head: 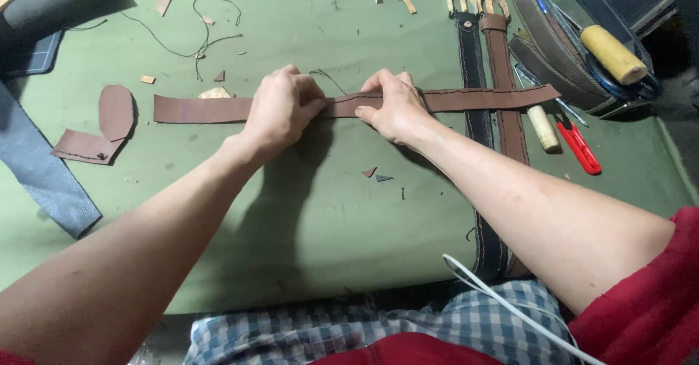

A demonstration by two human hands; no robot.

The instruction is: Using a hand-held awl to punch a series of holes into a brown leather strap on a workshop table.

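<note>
- Nearest to me lies my lap in checked cloth (349,332), with a white cord (510,303) running across it and a red sleeve (648,299) on my right arm.
- My left hand (282,108) is curled down over the long brown leather strip (200,108), fingers bent and pressing it to the green mat (313,219); it looks like a clamp on the strip more than a lift.
- My right hand (393,106) sits just beside it, fingertips pinching and flattening the same strip along its upper edge.
- The strip lies flat across the middle of the mat, running left to right, and its right end crosses over two belts, one black (477,117) and one brown (510,124), which lie lengthwise towards me.
- I judge the strip light and limp, bending easily, with a slightly grippy face; it is best held flat near the middle with both hands close together, since the free ends would droop.
- Further out to the left are brown leather offcuts (98,128) and a grey-blue hide piece (36,168); a dark thread (196,33) curls above.
- To the right lie a red-handled tool (580,146) and a pale wooden handle (542,127).
- I see no real container; a coiled belt (553,41) at the top right rings a yellowish wooden handle (613,54).
</note>
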